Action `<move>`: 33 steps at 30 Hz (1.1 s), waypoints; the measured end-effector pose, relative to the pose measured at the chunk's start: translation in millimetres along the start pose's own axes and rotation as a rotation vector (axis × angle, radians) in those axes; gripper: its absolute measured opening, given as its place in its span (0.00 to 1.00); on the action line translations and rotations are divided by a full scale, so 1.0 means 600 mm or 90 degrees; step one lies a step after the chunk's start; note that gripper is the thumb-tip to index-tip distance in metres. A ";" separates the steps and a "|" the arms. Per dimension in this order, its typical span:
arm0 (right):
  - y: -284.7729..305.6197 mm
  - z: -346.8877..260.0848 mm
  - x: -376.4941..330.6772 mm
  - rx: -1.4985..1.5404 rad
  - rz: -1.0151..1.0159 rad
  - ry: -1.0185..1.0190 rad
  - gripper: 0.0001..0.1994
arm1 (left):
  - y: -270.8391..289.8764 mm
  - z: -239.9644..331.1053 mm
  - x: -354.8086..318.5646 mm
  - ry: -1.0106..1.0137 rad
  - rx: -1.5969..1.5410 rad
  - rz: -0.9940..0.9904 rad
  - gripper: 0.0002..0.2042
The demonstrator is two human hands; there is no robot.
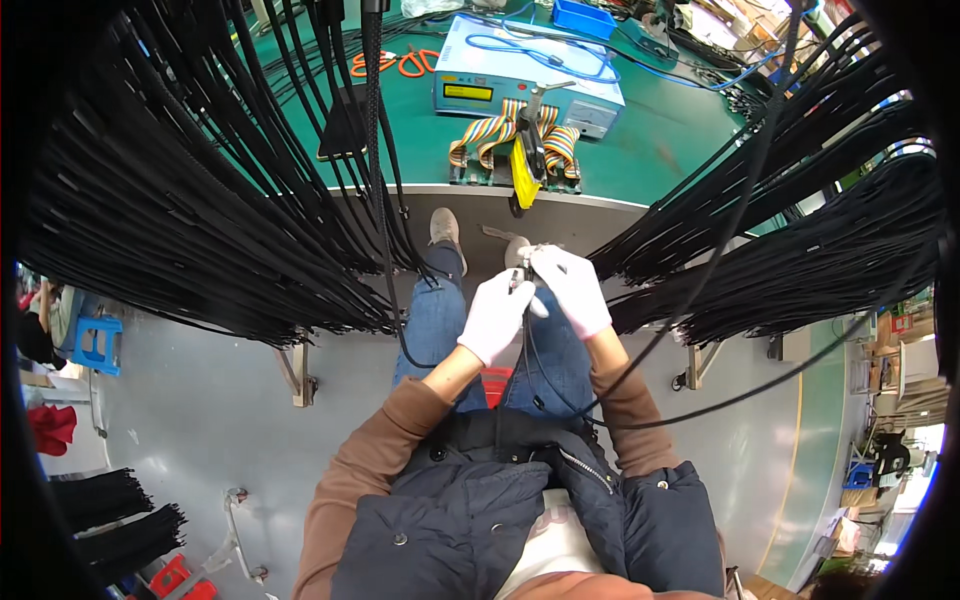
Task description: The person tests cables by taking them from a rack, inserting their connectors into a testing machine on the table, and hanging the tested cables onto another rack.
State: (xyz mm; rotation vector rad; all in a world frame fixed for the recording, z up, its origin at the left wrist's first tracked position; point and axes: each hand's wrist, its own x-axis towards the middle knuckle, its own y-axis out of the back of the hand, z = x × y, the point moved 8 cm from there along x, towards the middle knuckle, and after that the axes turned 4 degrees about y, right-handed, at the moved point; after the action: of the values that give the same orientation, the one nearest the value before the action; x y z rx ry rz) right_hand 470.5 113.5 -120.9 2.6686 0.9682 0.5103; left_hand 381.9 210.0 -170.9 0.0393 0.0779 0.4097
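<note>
We see a smooth grey floor (pixel 250 425), faintly glossy; at right, a yellow line (pixel 795 440) borders a green strip (pixel 822 420). Ahead of the seated position we note a worktop (pixel 670 150) with a green surface and a pale front edge. At far left we find a blue stool (pixel 97 342); nearer stands a pale leg (pixel 295 372) fitted with a caster (pixel 311 384). Bright white light (pixel 933 440) shows along the right rim.
</note>
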 end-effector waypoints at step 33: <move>0.019 0.024 0.046 0.294 0.229 -0.143 0.07 | 0.085 0.053 0.115 0.077 -0.640 -0.110 0.17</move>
State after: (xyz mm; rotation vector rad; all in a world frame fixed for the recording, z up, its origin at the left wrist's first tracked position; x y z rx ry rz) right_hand 502.6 121.2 -123.2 3.2487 0.5955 0.0430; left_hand 427.5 283.8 -141.2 -0.9768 -0.0123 0.2423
